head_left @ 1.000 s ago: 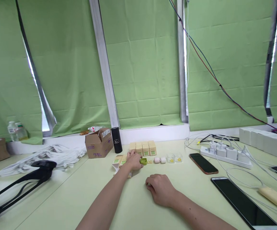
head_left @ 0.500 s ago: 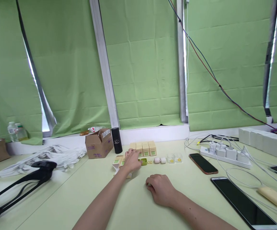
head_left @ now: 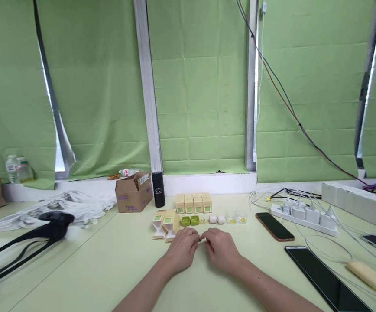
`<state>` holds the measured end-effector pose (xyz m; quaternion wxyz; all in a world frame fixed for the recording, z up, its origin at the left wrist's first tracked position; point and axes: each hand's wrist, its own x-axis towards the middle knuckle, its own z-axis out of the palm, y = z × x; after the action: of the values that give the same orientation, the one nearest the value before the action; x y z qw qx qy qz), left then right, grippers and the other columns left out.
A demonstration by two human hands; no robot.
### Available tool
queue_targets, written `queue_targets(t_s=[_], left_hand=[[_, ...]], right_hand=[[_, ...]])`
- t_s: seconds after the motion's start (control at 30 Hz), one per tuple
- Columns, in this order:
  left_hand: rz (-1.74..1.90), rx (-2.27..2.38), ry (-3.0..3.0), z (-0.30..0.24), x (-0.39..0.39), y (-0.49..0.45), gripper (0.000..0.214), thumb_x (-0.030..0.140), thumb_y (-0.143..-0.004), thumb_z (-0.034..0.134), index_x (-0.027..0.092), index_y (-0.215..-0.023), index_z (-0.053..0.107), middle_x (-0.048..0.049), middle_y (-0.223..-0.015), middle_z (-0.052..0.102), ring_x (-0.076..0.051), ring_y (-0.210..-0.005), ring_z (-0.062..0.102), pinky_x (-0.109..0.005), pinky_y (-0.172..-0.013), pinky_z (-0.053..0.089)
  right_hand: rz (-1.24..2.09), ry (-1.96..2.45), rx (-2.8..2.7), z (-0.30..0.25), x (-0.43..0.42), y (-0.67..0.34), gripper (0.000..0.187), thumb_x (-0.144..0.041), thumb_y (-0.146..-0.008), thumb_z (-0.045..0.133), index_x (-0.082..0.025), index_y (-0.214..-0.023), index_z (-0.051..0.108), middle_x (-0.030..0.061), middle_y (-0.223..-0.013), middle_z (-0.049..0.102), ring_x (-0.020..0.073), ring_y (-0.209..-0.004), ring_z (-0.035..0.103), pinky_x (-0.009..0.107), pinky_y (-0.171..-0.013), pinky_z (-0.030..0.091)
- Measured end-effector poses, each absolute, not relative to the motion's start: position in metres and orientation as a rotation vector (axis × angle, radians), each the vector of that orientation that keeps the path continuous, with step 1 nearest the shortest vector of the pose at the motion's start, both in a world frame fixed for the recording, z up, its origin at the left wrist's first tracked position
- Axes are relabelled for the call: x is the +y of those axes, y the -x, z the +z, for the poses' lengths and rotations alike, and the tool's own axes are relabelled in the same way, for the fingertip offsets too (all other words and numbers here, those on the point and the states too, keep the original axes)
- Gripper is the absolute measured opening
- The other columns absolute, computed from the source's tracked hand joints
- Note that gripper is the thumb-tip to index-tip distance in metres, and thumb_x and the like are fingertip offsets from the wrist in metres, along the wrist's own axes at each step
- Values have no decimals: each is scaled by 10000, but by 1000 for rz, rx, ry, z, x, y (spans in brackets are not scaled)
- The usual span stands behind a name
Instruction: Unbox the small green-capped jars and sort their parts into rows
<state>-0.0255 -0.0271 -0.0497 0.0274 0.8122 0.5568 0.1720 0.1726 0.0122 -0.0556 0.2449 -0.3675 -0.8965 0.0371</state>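
Note:
In the middle of the table my left hand [head_left: 183, 248] and my right hand [head_left: 222, 249] rest with their curled fingertips almost meeting. What lies between the fingers, if anything, is hidden. Just beyond the left hand stand two open cream cartons [head_left: 170, 222] with green labels. Two small green square containers [head_left: 189, 221] sit beside them, followed to the right by tiny yellowish pieces [head_left: 202, 221], two pale pink-white cylinders [head_left: 217, 219] and two clear containers [head_left: 236, 218] with yellow marks. Behind these runs a row of several closed cream boxes [head_left: 193, 203].
A brown cardboard box [head_left: 134, 193] and a black cylinder [head_left: 158, 190] stand at the back. To the right lie a phone [head_left: 275, 226], a larger dark-screened device [head_left: 326, 277], a power strip [head_left: 305, 216] and loose cables. White bags [head_left: 61, 208] and a black frame-like object [head_left: 56, 223] occupy the left.
My left hand has come back from the cartons and green containers to beside my right hand. Both green containers now show. The right hand has barely moved.

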Motion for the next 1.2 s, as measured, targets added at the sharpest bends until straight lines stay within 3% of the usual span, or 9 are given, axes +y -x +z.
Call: queue_targets(t_s=[0.17,0.3,0.67,0.87,1.0,1.2], left_hand=[[523,1741,-2495,-49,-26,25,304,171,-956,461,268,-1137,685,-67,-1221,662,-264,-1172,566,-412,-1008,438],[534,1747,-2468,-49,-26,25,294,169,-948,472,264,-1120,690,-67,-1220,664,-268,-1178,563,-416,-1007,437],[553,1750,-2439,-50,-25,24,299,162,-926,488,246,-1119,701,-78,-1222,675,-276,-1192,559,-437,-1029,434],[599,1730,-2475,-54,-24,24,298,135,-910,498,222,-1119,692,-82,-1192,676,-276,-1166,569,-445,-1023,444],[598,1757,-2491,-55,-24,23,289,125,-899,510,220,-1105,689,-83,-1185,672,-281,-1147,577,-447,-1006,448],[576,1766,-2521,-56,-25,21,291,116,-888,505,208,-1102,680,-96,-1192,670,-285,-1135,575,-456,-1003,447]], right_hand=[[-16,1195,-2285,-37,51,-177,251,-166,-974,469,-241,-1076,686,62,-1060,727,215,-1023,630,289,-750,407],[-156,1324,-2265,-17,92,-178,316,-128,-976,462,-224,-1186,677,94,-1134,711,238,-1097,595,316,-854,402],[-233,1449,-2309,-23,147,-150,536,-136,-889,590,-237,-1415,551,159,-1339,577,302,-1253,459,391,-985,328],[-211,1476,-2349,-29,158,-144,372,-113,-862,598,-203,-1216,671,174,-1388,557,318,-1343,413,391,-1028,313],[-165,1452,-2366,-28,161,-142,396,-78,-855,580,-181,-1236,614,156,-1311,633,262,-1253,531,343,-1019,326],[-60,1451,-2331,-27,164,-138,430,-7,-779,626,-166,-1175,572,112,-1072,727,240,-1003,666,359,-991,341]])
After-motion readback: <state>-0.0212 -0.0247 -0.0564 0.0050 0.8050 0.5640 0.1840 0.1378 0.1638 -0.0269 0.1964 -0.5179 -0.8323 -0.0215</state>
